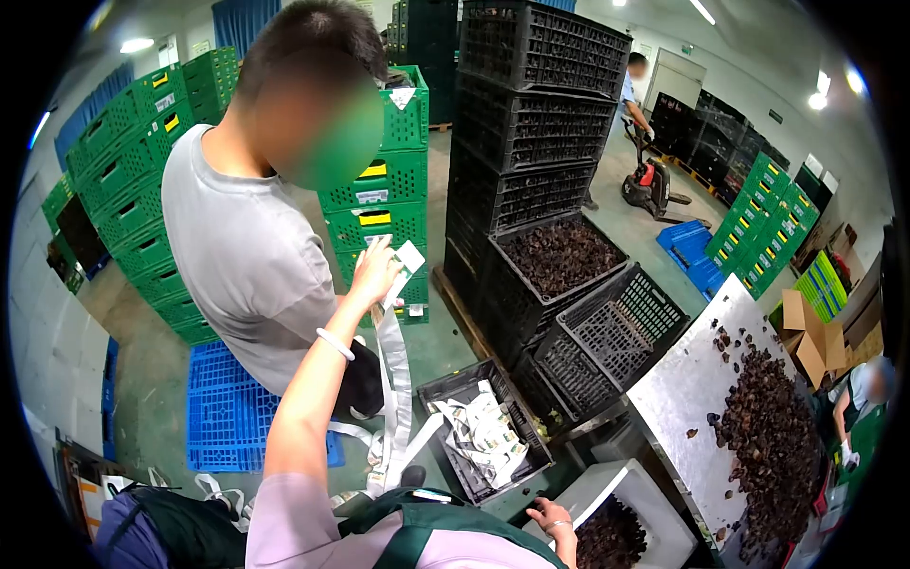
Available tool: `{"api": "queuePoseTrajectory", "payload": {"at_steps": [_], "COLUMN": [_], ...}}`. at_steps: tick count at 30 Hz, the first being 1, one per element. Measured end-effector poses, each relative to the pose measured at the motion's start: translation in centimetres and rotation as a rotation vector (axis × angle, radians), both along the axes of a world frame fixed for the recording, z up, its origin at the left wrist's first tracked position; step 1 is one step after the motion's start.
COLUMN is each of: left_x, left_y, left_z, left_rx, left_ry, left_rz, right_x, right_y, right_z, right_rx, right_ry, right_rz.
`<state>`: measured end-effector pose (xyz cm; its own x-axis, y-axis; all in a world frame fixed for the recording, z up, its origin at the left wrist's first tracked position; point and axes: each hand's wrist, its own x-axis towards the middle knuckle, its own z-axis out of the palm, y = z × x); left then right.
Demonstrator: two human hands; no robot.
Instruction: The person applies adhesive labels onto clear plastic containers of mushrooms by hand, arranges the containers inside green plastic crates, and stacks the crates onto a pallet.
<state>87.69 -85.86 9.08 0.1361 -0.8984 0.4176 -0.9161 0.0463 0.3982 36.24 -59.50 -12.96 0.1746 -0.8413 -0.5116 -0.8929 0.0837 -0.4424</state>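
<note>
My left hand reaches forward, a white bangle on its wrist, its fingers closed on a strip of white labels. The long backing strip hangs from there to the floor in loops. Close beside this hand stands a person in a grey shirt. My right hand is low, fingers apart and holding nothing that I can see, near the rim of a white tub with dark brown dried pieces inside. Between my hands and the stacked crates, a black crate on the floor holds crumpled white label strips.
Tall black crates stand ahead, one filled with dark pieces. Green crates are stacked at left. A metal table bears a dark heap. A blue pallet lies left. Another person handles a pallet jack.
</note>
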Motion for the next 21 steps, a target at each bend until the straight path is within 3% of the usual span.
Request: {"api": "queuePoseTrajectory", "payload": {"at_steps": [10, 15, 17, 21], "left_x": [0.6, 1.0, 1.8, 3.1], "left_y": [1.3, -0.5, -2.3, -4.2], "left_z": [1.6, 2.8, 3.6, 8.0], "left_rx": [-0.184, -0.269, -0.406, -0.855], "left_ry": [0.082, 0.141, 0.290, 0.618], "left_rz": [-0.063, -0.003, -0.014, 0.010], "right_x": [0.4, -0.2, 1.3, 8.1], "right_y": [-2.0, -7.9, -11.0, -19.3], "right_z": [-0.7, 0.7, 3.5, 13.0], "right_rx": [0.103, 0.043, -0.112, -0.091], "right_ry": [0.017, 0.062, 0.031, -0.303], "right_rz": [0.130, 0.262, 0.321, 0.368]}}
